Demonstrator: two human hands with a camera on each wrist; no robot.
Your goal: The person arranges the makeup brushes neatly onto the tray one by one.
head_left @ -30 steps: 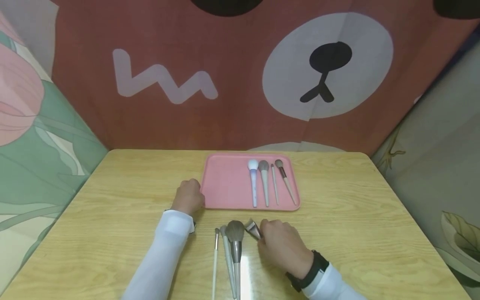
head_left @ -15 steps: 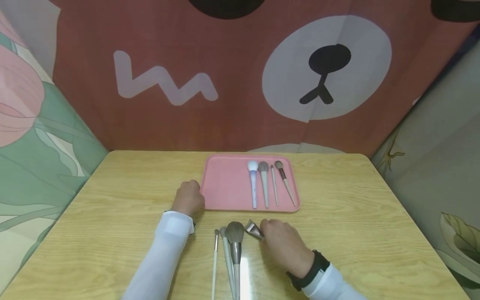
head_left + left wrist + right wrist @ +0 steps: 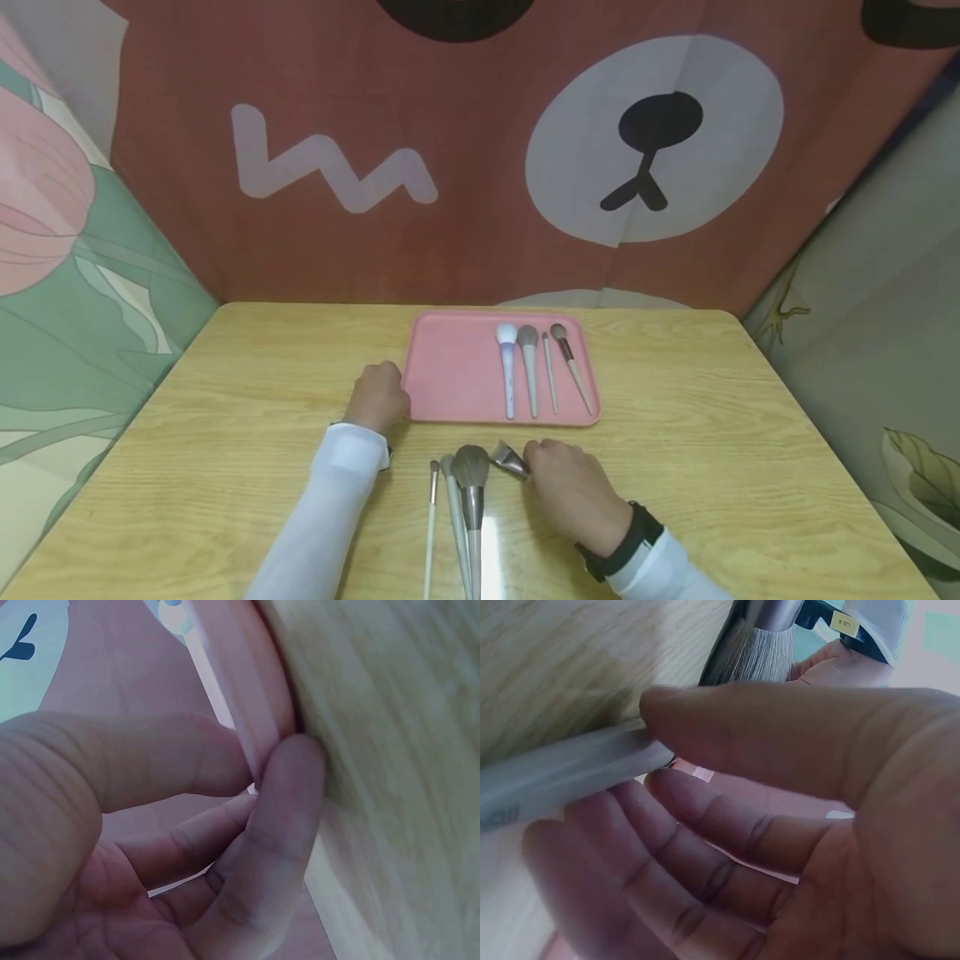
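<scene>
At the pink tray's (image 3: 450, 367) left front corner, my left hand (image 3: 377, 397) pinches the edge. Its thumb and fingertips meet at the tray rim (image 3: 247, 682) in the left wrist view. My right hand (image 3: 576, 490) holds a makeup brush (image 3: 510, 460) whose flat silver ferrule points up and left. The right wrist view shows its pale handle (image 3: 562, 772) between thumb and fingers. Just left of that hand lie a large fluffy powder brush (image 3: 472, 467), a thinner pale-handled brush (image 3: 459, 529) partly beside it, and a slim brush (image 3: 431, 517).
Several makeup brushes lie side by side on the tray's right half, among them a white-tipped lilac brush (image 3: 507, 367). The wooden table (image 3: 247, 367) meets a bear-print cloth (image 3: 480, 250) at the back, with patterned cloths at both sides.
The brush in my right hand has turned slightly flatter, and that hand has shifted a touch to the right. My left hand keeps its grip on the tray.
</scene>
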